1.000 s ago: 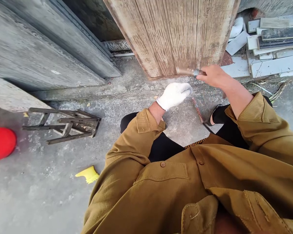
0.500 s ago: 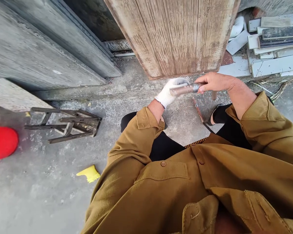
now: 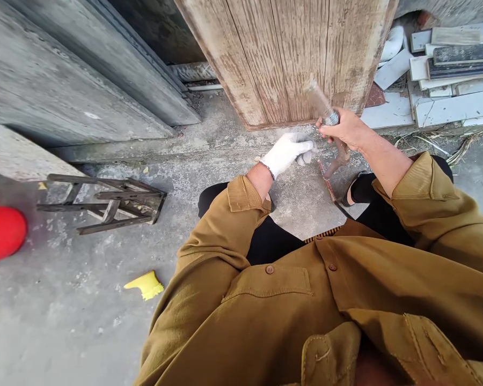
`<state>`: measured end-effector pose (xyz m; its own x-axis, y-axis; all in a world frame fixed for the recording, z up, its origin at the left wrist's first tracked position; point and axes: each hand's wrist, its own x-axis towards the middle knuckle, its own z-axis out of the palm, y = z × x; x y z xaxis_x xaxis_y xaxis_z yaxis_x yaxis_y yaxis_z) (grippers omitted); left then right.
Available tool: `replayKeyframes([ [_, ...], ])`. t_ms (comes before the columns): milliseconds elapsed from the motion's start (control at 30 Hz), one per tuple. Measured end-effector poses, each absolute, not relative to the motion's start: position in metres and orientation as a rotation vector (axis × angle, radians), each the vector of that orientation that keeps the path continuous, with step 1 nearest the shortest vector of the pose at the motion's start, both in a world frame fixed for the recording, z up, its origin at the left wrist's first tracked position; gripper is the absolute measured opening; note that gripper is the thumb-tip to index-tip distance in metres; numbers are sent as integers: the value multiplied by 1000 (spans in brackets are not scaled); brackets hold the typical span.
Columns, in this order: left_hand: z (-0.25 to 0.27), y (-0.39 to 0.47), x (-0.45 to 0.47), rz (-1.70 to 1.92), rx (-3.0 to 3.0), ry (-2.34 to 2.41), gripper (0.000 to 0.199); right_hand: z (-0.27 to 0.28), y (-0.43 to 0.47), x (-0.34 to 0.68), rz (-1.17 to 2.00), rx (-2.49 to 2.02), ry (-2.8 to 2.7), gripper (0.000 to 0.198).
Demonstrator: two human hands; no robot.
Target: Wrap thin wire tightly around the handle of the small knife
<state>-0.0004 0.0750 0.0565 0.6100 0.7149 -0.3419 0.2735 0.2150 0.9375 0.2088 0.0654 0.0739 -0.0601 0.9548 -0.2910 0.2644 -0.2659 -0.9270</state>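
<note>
My right hand (image 3: 342,130), bare, is closed around a brown stick-like tool (image 3: 321,102) with silvery wire wound round it. Its blurred upper part points up in front of the wooden panel (image 3: 293,64), while a bent brown part shows below my fingers. To the left, my left hand (image 3: 287,153) wears a white glove. Its fingers are curled together, apart from the tool; I cannot make out anything in them. Between my feet lies a thin, rusty reddish strip (image 3: 327,182) with a dark, curved end.
A small wooden frame like a stool (image 3: 112,203) lies on the concrete at left, near a yellow scrap (image 3: 146,284) and a red object (image 3: 2,233). Grey boards (image 3: 76,102) lean at upper left. White tile-like pieces (image 3: 454,107) are stacked at right.
The tool has swung from nearly level to pointing up and left in my right hand. My left hand no longer touches it and has curled its fingers.
</note>
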Motion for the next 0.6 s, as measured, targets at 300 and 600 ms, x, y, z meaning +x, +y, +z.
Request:
replayKeyframes([
  [300, 43, 74, 3, 313, 2357, 1040, 22, 47, 73, 212, 1304, -1752, -1263, 51],
  [600, 38, 78, 10, 442, 2841, 778, 15, 30, 61, 211, 1277, -1829, -1857, 73],
])
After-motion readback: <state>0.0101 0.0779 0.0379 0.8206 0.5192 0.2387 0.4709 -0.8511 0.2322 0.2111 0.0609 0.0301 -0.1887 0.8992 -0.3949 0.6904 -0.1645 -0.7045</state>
